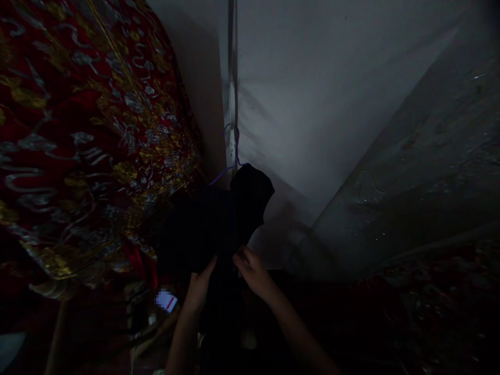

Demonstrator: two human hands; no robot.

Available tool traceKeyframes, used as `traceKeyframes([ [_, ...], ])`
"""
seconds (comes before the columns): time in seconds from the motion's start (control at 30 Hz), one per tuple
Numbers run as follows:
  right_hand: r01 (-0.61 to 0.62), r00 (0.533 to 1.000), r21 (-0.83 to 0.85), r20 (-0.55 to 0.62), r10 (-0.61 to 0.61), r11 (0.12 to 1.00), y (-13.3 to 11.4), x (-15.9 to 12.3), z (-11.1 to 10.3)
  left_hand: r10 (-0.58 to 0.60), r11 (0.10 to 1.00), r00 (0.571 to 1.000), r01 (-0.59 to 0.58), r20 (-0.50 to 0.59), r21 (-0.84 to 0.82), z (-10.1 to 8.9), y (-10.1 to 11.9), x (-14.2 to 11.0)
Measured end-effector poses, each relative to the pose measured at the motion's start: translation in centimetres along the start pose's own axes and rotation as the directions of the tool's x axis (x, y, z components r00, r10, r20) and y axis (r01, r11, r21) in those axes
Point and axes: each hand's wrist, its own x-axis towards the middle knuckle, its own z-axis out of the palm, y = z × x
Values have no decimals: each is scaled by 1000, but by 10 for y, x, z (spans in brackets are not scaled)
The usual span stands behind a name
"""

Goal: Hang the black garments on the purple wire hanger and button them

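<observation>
A black garment [219,219] hangs on a purple wire hanger [238,151] in the dim middle of the head view. The hanger's hook reaches up to a narrow strip along the wall. On the garment's left side is my left hand [200,287], its thumb upward and its other fingers lost behind the dark cloth. My right hand [252,268] pinches the garment's front, fingers curled. The cloth is too dark to show folds or fastenings.
Red cloth with gold and silver embroidery [97,130] fills the left. A pale wall [312,94] stands behind, with a greyish glittering fabric [422,192] at right. Low on the left are a lit phone screen [166,300] and a wooden post [58,328].
</observation>
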Motion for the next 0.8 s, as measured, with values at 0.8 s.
traceKeyframes([
  [0.8,-198,978,32,-55,200,980,2,11,18,684,580,725,-604,76,547,3,-34,6],
])
